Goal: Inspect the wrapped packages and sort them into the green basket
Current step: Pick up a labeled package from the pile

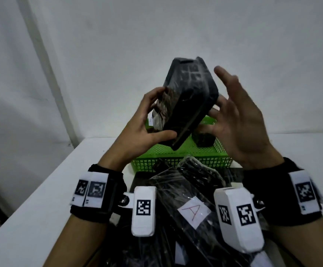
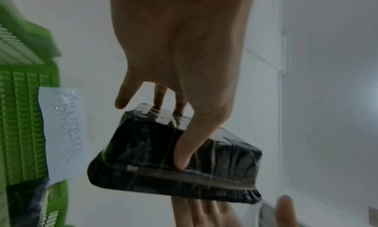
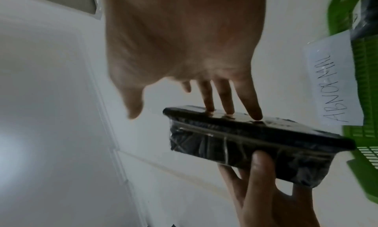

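A black package wrapped in clear film [image 1: 187, 105] is held tilted in the air above the green basket [image 1: 176, 160]. My left hand [image 1: 167, 111] grips its near lower end, thumb on one face and fingers on the other, as the left wrist view shows on the package [image 2: 163, 157]. My right hand [image 1: 214, 97] is open on the package's right side. In the right wrist view its straight fingertips [image 3: 255, 115] touch the flat face of the package [image 3: 245, 149], with the thumb held apart.
The basket carries a white label reading ABNORMAL [image 2: 63, 130] and holds another black wrapped package [image 1: 203, 139]. Several more wrapped packages are piled in front of me [image 1: 185, 189], one with a paper marked A [image 1: 193, 211]. All stands on a white table [image 1: 41, 209] against a wall.
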A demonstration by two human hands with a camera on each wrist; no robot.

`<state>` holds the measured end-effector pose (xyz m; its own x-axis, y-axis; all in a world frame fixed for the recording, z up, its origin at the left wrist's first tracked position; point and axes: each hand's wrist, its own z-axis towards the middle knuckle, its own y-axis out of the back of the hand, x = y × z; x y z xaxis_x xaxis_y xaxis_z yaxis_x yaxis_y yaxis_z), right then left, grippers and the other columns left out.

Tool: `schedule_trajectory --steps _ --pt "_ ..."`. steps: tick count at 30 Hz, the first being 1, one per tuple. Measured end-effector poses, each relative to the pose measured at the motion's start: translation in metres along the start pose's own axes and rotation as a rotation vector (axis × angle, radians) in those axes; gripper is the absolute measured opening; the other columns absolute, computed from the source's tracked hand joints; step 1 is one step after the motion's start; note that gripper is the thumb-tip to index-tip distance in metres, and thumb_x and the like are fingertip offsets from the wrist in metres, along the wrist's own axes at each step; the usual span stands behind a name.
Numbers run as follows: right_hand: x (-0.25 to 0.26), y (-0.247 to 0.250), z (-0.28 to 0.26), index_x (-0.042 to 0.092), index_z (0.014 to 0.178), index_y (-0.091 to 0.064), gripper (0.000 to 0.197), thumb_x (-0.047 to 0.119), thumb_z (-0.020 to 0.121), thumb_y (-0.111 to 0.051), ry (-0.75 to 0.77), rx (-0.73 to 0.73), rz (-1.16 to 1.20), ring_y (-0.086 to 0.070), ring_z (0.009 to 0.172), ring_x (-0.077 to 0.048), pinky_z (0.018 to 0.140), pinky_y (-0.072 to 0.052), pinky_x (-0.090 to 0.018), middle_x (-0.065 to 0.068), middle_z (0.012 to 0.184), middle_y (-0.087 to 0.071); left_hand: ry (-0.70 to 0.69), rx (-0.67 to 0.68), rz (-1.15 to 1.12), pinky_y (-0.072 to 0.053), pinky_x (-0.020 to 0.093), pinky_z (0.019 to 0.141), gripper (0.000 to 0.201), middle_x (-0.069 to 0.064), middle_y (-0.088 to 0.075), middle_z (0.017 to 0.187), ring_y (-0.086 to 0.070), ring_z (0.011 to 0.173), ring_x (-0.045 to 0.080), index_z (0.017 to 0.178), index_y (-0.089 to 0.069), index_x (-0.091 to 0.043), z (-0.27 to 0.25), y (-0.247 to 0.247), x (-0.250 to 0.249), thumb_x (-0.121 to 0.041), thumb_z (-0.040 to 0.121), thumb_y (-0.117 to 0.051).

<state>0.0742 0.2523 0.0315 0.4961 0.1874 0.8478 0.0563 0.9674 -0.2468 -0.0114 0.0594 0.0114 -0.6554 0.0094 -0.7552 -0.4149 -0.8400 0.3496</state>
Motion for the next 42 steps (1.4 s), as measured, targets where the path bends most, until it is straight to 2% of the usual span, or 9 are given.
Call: schedule_trajectory --steps 5,16,20,24,29,33,36,39,42 --pt "-0.009 -0.001 0.006 0.022 0.141 -0.054 0.062 0.021 0.079 -0.060 0.017 -0.083 -0.032 -0.069 0.094 -0.014 0.066 -0.057 -0.032 0.003 0.105 -0.071 0.040 0.084 0.205 -0.037 0.050 0.116 0.093 -0.020 -0.027 0.160 -0.025 0.148 0.008 0.151 -0.028 -0.051 -0.002 0.000 0.004 -0.019 0.078 -0.075" --pt "-0.018 -0.001 -0.006 0.025 0.121 -0.045 0.065 -0.012 0.077 -0.076 0.290 0.076 -0.423 -0.063 0.118 -0.017 0.077 -0.060 -0.025 0.003 0.138 -0.050 0.165 -0.102 -0.308 -0.059 0.035 0.080 0.042 -0.011 -0.059 0.139 -0.062 0.122 0.019 0.135 -0.057 -0.030 0.004 -0.015 -0.011 -0.046 0.096 -0.053" --pt "-0.014 -0.005 -0.003 0.018 0.108 -0.055 0.029 0.018 0.085 -0.074 0.225 0.110 -0.315 -0.065 0.120 -0.021 0.084 -0.059 -0.036 -0.006 0.132 -0.060 0.167 -0.172 -0.362 -0.058 0.043 0.085 0.050 -0.004 -0.058 0.138 -0.062 0.122 0.017 0.133 -0.054 -0.026 0.005 -0.013 -0.005 -0.040 0.087 -0.069" --pt "-0.016 0.003 0.004 0.043 0.130 -0.052 0.066 0.061 0.071 -0.076 -0.038 -0.033 -0.212 -0.067 0.119 -0.022 0.097 -0.053 -0.062 0.007 0.130 -0.068 0.099 -0.052 -0.297 -0.050 0.051 0.104 0.074 -0.011 -0.048 0.150 -0.054 0.134 0.018 0.140 -0.050 -0.035 0.003 -0.011 -0.002 -0.037 0.071 -0.076" --pt "-0.021 0.003 0.004 0.026 0.143 -0.040 0.082 0.021 0.068 -0.075 -0.097 -0.029 -0.059 -0.077 0.096 -0.027 0.078 -0.060 -0.046 0.002 0.106 -0.078 0.041 0.093 -0.215 -0.050 0.050 0.105 0.074 -0.008 -0.042 0.155 -0.041 0.144 0.014 0.146 -0.043 -0.032 0.000 -0.023 -0.006 -0.035 0.079 -0.074" --pt "-0.023 -0.002 0.003 0.026 0.141 -0.035 0.090 0.016 0.065 -0.081 0.012 -0.060 -0.098 -0.074 0.103 -0.025 0.080 -0.061 -0.040 -0.009 0.130 -0.065 0.132 0.068 -0.183 -0.052 0.032 0.093 0.070 -0.008 -0.050 0.148 -0.059 0.128 0.013 0.144 -0.043 -0.042 0.000 -0.021 -0.009 -0.050 0.080 -0.070" --pt "-0.019 0.000 -0.001 0.033 0.147 -0.028 0.094 0.030 0.072 -0.085 0.031 0.041 -0.220 -0.068 0.120 -0.026 0.094 -0.057 -0.053 -0.001 0.139 -0.062 0.137 0.064 -0.181 -0.056 0.025 0.080 0.074 -0.009 -0.059 0.138 -0.067 0.115 0.010 0.142 -0.046 -0.041 -0.001 -0.014 -0.007 -0.037 0.076 -0.078" --pt "-0.004 0.003 -0.002 0.027 0.148 -0.042 0.095 0.066 0.070 -0.079 -0.021 0.049 -0.098 -0.062 0.128 -0.021 0.101 -0.053 -0.050 0.004 0.135 -0.067 0.075 0.048 -0.084 -0.050 0.039 0.104 0.086 -0.019 -0.051 0.145 -0.052 0.132 0.004 0.143 -0.044 -0.044 -0.002 -0.004 -0.006 -0.029 0.069 -0.084" --pt "0.011 0.007 -0.003 0.027 0.132 -0.062 0.050 0.059 0.100 -0.041 -0.045 0.072 0.121 -0.067 0.120 -0.020 0.093 -0.057 -0.044 -0.001 0.132 -0.070 0.040 0.075 0.112 -0.044 0.046 0.113 0.096 -0.024 -0.036 0.153 -0.034 0.143 -0.001 0.149 -0.034 -0.048 -0.002 0.000 -0.002 -0.012 0.074 -0.083"
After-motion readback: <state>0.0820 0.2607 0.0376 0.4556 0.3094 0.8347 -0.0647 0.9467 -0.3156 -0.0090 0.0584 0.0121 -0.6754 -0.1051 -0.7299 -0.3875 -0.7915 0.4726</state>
